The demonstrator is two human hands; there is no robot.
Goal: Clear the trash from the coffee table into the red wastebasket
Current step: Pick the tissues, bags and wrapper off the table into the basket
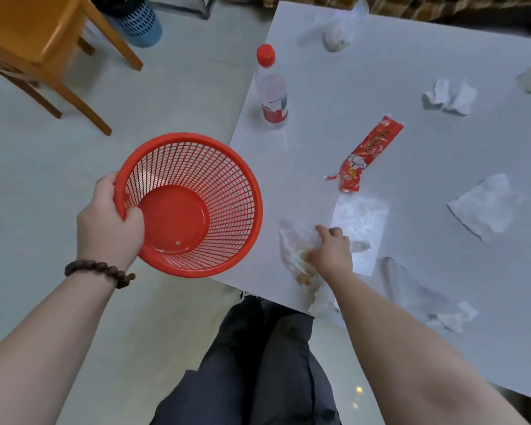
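- Two hands were seen above the corner of the white coffee table (426, 124).
- The red wastebasket (193, 207) was gripped at its rim by the left hand (106, 222), tilted, and held beside the table edge over the floor.
- The right hand (330, 254) was laid on a clear plastic wrapper (295, 240) near the table corner, fingers curled on it; a firm grip could not be told.
- A red snack wrapper (368, 151), a water bottle (272, 87) with a red cap, and several crumpled white tissues (449, 96) were left on the table, apart from each other.
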